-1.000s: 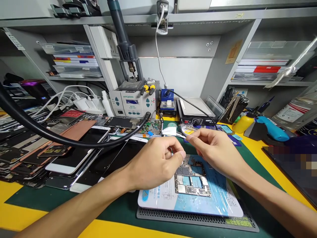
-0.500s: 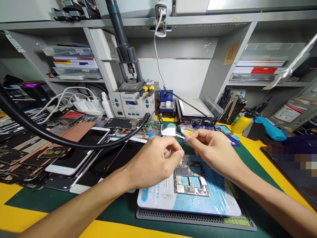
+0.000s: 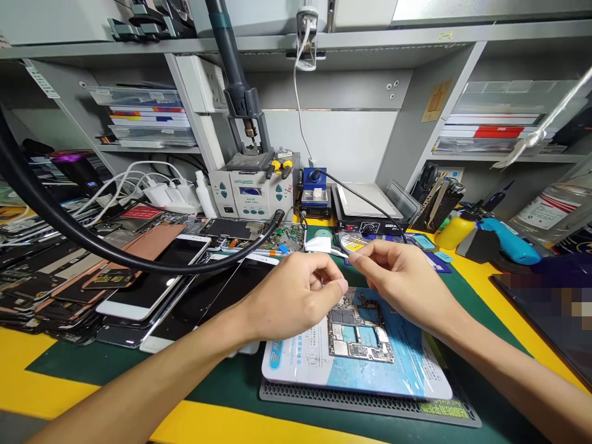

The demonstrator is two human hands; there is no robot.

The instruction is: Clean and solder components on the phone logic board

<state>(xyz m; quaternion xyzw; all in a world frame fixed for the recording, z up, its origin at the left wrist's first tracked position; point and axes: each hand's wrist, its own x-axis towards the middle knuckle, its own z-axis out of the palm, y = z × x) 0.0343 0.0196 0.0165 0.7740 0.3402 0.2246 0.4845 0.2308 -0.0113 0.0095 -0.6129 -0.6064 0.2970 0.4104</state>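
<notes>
My left hand [image 3: 308, 290] is closed in a pinch above the upper left part of a bare phone circuit board [image 3: 361, 330]. My right hand [image 3: 398, 268] also pinches, thumb against forefinger, just beyond the board's upper edge. Whatever either set of fingertips holds is too small or hidden to make out. The board lies flat on a blue and white printed pad [image 3: 314, 376], which rests on a grey mat with a perforated edge [image 3: 370, 407]. Close to the right fingertips lies a white object [image 3: 319, 245] with a short white lead.
Phones and phone parts [image 3: 152, 277] are piled at left, with a thick black hose [image 3: 185, 269] arching over them. Behind stand a hot-air station [image 3: 252, 194], a blue soldering stand [image 3: 316, 185] and a heating plate [image 3: 367, 209]. Bottles [image 3: 456, 229] and a tool holder [image 3: 439, 200] stand right.
The view has shifted slightly, so the scene sits a little further right. Both hands keep nearly the same pinched poses over the board.
</notes>
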